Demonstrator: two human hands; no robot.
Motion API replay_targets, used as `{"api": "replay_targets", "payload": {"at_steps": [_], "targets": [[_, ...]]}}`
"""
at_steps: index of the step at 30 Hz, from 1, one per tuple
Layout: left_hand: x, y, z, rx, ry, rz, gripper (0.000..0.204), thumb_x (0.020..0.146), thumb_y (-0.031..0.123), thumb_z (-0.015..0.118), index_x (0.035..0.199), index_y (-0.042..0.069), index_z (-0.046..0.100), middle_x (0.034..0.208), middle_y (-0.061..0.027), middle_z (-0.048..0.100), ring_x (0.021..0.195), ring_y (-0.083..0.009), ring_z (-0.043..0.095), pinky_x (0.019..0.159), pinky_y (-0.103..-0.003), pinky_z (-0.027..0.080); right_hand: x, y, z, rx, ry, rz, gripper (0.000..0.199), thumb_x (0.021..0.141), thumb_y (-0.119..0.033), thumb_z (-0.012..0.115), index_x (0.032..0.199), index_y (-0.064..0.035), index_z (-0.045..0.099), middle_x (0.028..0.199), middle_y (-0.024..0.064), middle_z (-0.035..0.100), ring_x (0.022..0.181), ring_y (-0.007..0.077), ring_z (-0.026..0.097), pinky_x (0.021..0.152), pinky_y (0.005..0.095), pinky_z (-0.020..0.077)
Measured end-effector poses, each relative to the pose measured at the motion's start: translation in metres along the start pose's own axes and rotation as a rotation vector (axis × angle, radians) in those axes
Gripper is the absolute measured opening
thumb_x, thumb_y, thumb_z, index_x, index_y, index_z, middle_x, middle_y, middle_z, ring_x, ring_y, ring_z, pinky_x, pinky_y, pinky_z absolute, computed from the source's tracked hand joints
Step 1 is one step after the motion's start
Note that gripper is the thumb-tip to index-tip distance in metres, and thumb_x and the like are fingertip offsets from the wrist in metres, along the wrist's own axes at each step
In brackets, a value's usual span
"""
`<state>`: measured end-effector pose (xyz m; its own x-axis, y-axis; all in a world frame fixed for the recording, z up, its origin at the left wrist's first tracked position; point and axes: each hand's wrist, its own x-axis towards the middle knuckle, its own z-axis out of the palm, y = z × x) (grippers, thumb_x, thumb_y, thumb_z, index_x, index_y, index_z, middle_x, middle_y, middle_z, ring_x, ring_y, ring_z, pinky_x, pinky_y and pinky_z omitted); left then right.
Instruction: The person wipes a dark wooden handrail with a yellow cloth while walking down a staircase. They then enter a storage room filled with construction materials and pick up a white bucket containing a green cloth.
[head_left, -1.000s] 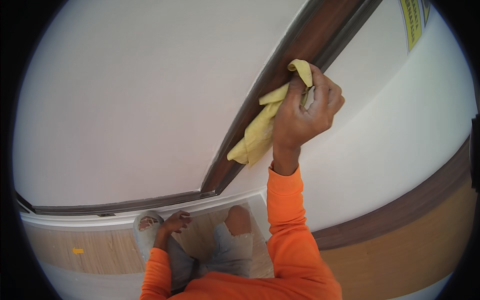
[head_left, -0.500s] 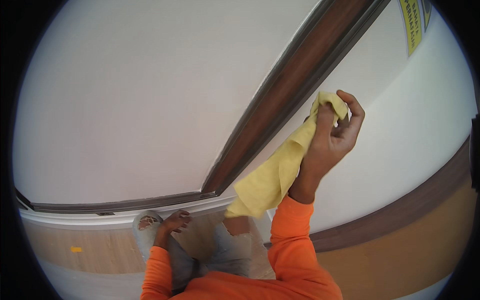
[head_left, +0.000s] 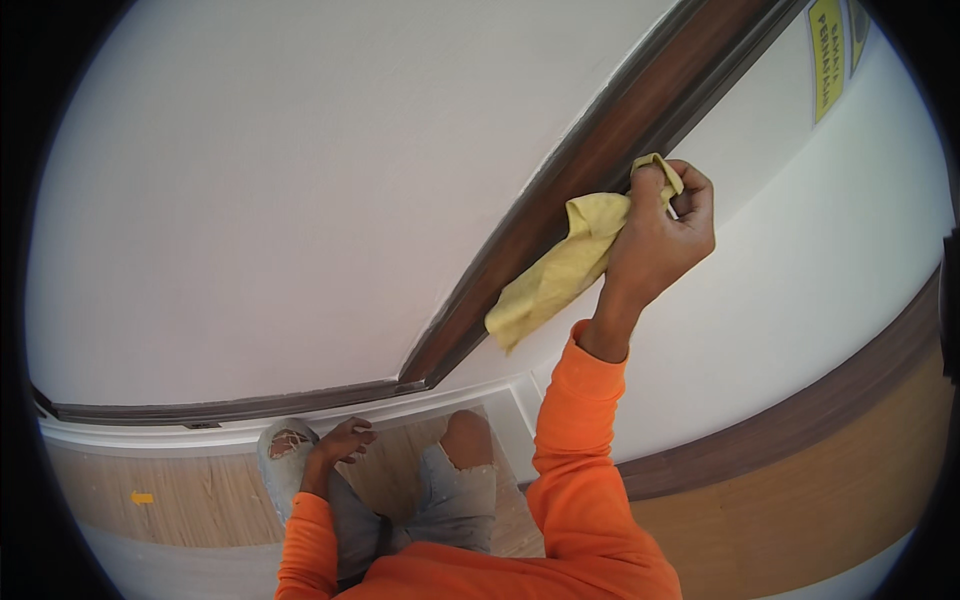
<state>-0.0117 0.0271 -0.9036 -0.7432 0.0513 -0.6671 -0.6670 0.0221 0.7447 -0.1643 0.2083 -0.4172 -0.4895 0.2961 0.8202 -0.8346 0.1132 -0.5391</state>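
My right hand (head_left: 665, 215) is closed on a yellow cloth (head_left: 555, 285), pinching its upper end between thumb and fingers. The rest of the cloth hangs down to the left. It overlaps the dark brown frame (head_left: 640, 115), which slants across the white surface. The fingertips are at the frame's right edge; I cannot tell whether they press on it. Low down, my left hand (head_left: 343, 442) hovers by my knee, fingers loosely bent and apart, holding nothing.
A broad white panel (head_left: 280, 200) fills the left, with a dark lower rail (head_left: 230, 407) under it. White wall (head_left: 790, 290) lies to the right, bearing a yellow sign (head_left: 827, 60). An orange arrow mark (head_left: 142, 498) is on the wood-look floor (head_left: 210, 490). My bent knees are near the wall.
My right hand has moved up and slightly left, bringing the cloth over the brown frame. Its fingers have closed more tightly on the cloth. The left hand has barely shifted.
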Motion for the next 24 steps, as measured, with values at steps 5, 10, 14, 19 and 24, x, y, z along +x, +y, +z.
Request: {"api": "replay_targets", "payload": {"at_steps": [5,10,14,19,24], "targets": [[-0.003,0.002,-0.001,-0.014,-0.010,0.010,0.063,0.092,0.042,0.072,0.142,0.011,0.051,0.119,-0.0060,0.065,0.103,-0.0193,0.064,0.085,-0.041,0.055,-0.004,-0.007,0.000,-0.101,0.011,0.010,0.015,0.082,0.004,0.070,0.093,0.0028,0.060,0.081,0.0058,0.066,0.071,0.0085,0.060,0.065,0.0231,0.0507],[-0.004,0.004,0.001,-0.022,-0.004,0.009,0.061,0.092,0.040,0.072,0.142,0.012,0.051,0.118,-0.0055,0.065,0.102,-0.0192,0.064,0.084,-0.041,0.054,-0.009,0.008,0.002,-0.191,0.038,-0.124,0.016,0.080,0.000,0.072,0.090,0.0013,0.060,0.078,0.0047,0.065,0.067,0.0078,0.057,0.065,0.0229,0.0494],[-0.006,0.003,0.001,-0.025,-0.008,0.024,0.060,0.092,0.039,0.072,0.141,0.012,0.051,0.118,-0.0052,0.065,0.102,-0.0192,0.064,0.083,-0.041,0.054,0.011,-0.011,0.006,-0.155,0.011,-0.086,0.016,0.079,-0.001,0.073,0.089,0.0013,0.060,0.079,0.0051,0.064,0.071,0.0087,0.059,0.067,0.0229,0.0499],[-0.003,0.000,-0.002,-0.030,-0.016,0.025,0.061,0.091,0.038,0.073,0.141,0.012,0.051,0.121,-0.0074,0.064,0.106,-0.0208,0.063,0.083,-0.041,0.053,-0.008,0.012,0.000,-0.176,-0.021,-0.116,0.021,0.075,-0.001,0.077,0.087,0.0011,0.059,0.074,0.0039,0.063,0.065,0.0066,0.053,0.062,0.0228,0.0472],[-0.005,0.002,0.003,0.006,-0.025,0.048,0.066,0.089,0.042,0.075,0.142,0.012,0.049,0.122,-0.0091,0.063,0.106,-0.0208,0.062,0.083,-0.040,0.053,0.008,-0.012,0.004,-0.134,-0.011,-0.072,0.021,0.075,-0.001,0.076,0.084,0.0003,0.057,0.071,0.0019,0.061,0.063,0.0053,0.051,0.060,0.0224,0.0448]]}}
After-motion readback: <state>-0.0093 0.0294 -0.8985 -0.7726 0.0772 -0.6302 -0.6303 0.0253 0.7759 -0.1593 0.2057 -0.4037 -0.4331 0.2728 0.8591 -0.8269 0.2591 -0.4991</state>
